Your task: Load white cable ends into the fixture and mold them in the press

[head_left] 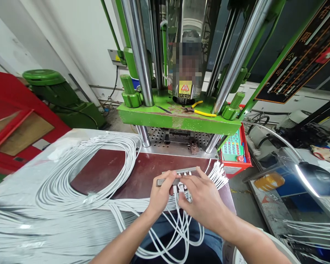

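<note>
This looks like a factory workshop: a green press [167, 119] with thick steel columns [141, 51] stands behind the desk [154, 165], pliers [205, 113] (the yellow-handled sort) lying on it. The press bears a heat-warning label [185, 89], a keypad panel [231, 145] sits beside it, coiled white cables [56, 174] lie on the desk, and a green motor [49, 88] stands off to the left.

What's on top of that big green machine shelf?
Yellow-handled pliers and a thin dark strip lie on the green shelf. Green bolts and silver posts rise there too. The shiny cylinder hides whatever is behind it.
</note>
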Demonstrator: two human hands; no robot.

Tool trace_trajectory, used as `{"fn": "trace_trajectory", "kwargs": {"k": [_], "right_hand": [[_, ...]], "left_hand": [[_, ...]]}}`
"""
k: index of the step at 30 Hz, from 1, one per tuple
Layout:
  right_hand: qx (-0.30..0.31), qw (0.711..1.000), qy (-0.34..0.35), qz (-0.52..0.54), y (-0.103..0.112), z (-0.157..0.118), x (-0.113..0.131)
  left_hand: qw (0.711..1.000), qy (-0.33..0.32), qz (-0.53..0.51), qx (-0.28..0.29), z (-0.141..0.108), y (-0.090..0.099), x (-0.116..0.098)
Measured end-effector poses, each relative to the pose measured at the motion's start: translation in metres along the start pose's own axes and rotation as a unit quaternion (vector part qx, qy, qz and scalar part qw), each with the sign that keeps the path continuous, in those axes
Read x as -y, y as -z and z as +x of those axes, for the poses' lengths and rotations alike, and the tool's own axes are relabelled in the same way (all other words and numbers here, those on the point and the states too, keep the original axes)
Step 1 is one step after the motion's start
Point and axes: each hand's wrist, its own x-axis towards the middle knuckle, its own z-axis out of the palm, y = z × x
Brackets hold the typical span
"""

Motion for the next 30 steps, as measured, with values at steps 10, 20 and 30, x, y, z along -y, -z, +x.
{"fn": "trace_trajectory", "kwargs": {"k": [10, 20, 30], "right_hand": [[-0.024, 0.97, -0.155, 0.186, 0.019, -0.005, -0.016], [-0.202, 0.927, -0.152, 0.279, 0.039, -0.04, -0.03], [-0.197, 0.972, 0.015, 0.129, 0.064, -0.084, -0.013]], "left_hand": [[0.997, 0.042, -0.02, 0.056, 0.003, -0.007, 0.007], [0.995, 0.026, 0.012, 0.094, -0.003, -0.014, -0.017], [0.985, -0.015, 0.096, 0.139, -0.008, -0.042, -0.032]]}}
